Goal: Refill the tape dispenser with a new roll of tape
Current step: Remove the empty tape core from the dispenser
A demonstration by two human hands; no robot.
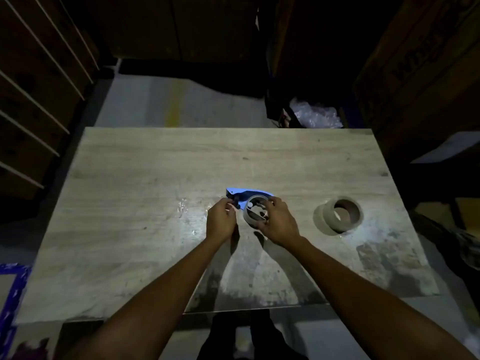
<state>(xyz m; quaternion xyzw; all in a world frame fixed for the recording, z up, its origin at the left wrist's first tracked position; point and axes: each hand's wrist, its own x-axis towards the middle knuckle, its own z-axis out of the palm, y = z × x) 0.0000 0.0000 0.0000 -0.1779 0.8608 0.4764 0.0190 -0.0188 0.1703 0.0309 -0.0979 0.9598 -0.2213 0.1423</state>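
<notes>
**Both hands on the blue tape dispenser, spare roll lying to the right**

Head view. A pale wooden table (pixel 155 178) fills the middle of the frame; its near right part is worn and stained dark. The room around it is dim.

Blue tape dispenser (pixel 240 194): at table centre, between the two hands. Only its far edge and left end show clearly. A nearly bare cardboard core (pixel 255 211) sits in its roll seat, opening facing up toward the camera.

Left hand (pixel 220 220): at the left end of the dispenser, fingers curled shut and pinching a small dark part there. Which part it is cannot be made out.

Right hand (pixel 279 222): closed around the right and near side of the cardboard core, fingertips on its rim. The palm hides the near end of the dispenser.

New roll of tape (pixel 337 215): brown, on the table well to the right of the hands, apart from both. It rests tilted, its open centre turned up and toward the left.

Surroundings: crumpled clear plastic (pixel 315 114) beyond the table's far right edge. Stacked cardboard boxes (pixel 420 63) at far right. A yellow floor line (pixel 174 105) past the far edge.
</notes>
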